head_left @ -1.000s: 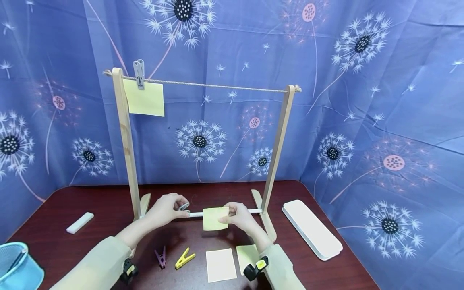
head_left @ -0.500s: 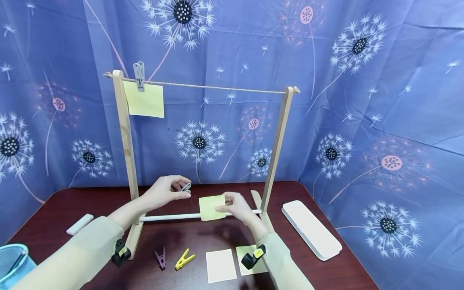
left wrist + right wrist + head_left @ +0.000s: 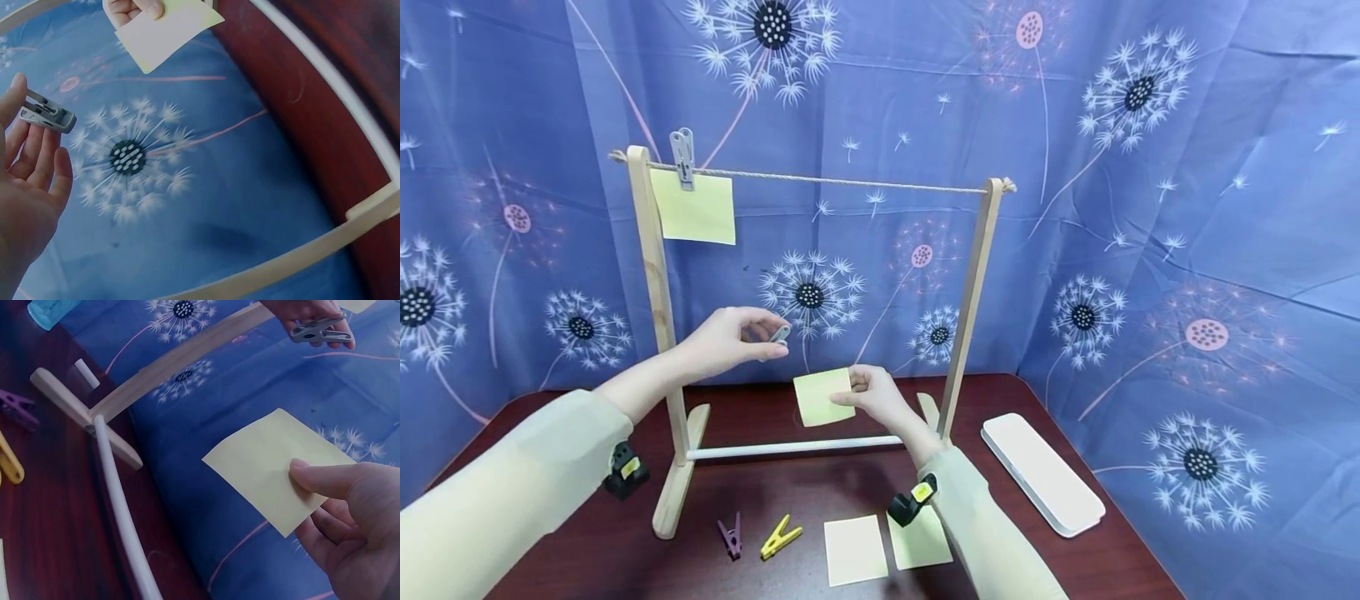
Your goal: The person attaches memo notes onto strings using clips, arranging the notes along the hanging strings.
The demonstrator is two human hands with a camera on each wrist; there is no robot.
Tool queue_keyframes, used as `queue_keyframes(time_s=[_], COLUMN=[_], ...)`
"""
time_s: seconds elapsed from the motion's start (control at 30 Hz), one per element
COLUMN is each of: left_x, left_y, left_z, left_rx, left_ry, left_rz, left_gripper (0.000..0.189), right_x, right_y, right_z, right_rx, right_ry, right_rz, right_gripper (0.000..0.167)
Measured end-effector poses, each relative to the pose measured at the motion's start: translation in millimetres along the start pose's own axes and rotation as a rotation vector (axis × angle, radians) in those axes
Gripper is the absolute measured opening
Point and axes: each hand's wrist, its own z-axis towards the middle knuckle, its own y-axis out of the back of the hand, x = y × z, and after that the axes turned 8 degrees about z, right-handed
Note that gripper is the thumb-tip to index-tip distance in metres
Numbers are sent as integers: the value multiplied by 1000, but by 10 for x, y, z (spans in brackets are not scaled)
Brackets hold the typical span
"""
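Between thumb and fingers, my left hand (image 3: 730, 340) pinches a grey clothespin (image 3: 49, 114), held in front of the wooden stand's left post (image 3: 657, 275). My right hand (image 3: 883, 400) pinches a yellow sticky note (image 3: 275, 469) by its right edge, thumb on the near face. The note is in the air above the stand's white crossbar (image 3: 790, 448). Higher up, a twine line (image 3: 850, 181) joins the two posts. At its left end another grey clothespin (image 3: 682, 158) holds a yellow note (image 3: 696, 207) hanging down.
A purple clothespin (image 3: 731, 535), a yellow clothespin (image 3: 781, 537), a pale note (image 3: 856, 550) and a yellow note (image 3: 920, 540) lie on the dark red table near the front. A white case (image 3: 1043, 475) lies at the right, beyond the right post (image 3: 972, 308).
Both hands have risen from near the crossbar, the left carrying the grey clothespin and the right the yellow note. The right hand has also shifted a little left.
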Motion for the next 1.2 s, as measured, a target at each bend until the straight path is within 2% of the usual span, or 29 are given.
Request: queue_keyframes(time_s=[0.2, 0.37, 0.63, 0.83, 1.0, 1.2], left_x=[-169, -401, -756, -931, -1018, -1099], left_y=[335, 608, 969, 1222, 1400, 1519], left_z=[100, 208, 355, 424, 500, 581], left_rx=[-7, -63, -135, -211, -237, -292], left_ry=[-26, -64, -102, -119, -105, -21], left_rz=[8, 40, -7, -8, -1, -5], left_gripper=[44, 41, 41, 42, 47, 51], right_x=[203, 434, 862, 1127, 1334, 1595], right_y=[-10, -25, -26, -40, -50, -104], right_z=[163, 326, 578, 738, 841, 935], right_rx=[-27, -34, -85, -140, -181, -203], right_ry=[9, 51, 122, 172, 192, 230], right_rz=[19, 49, 74, 125, 138, 194], right_gripper=[24, 28, 32, 32, 30, 31])
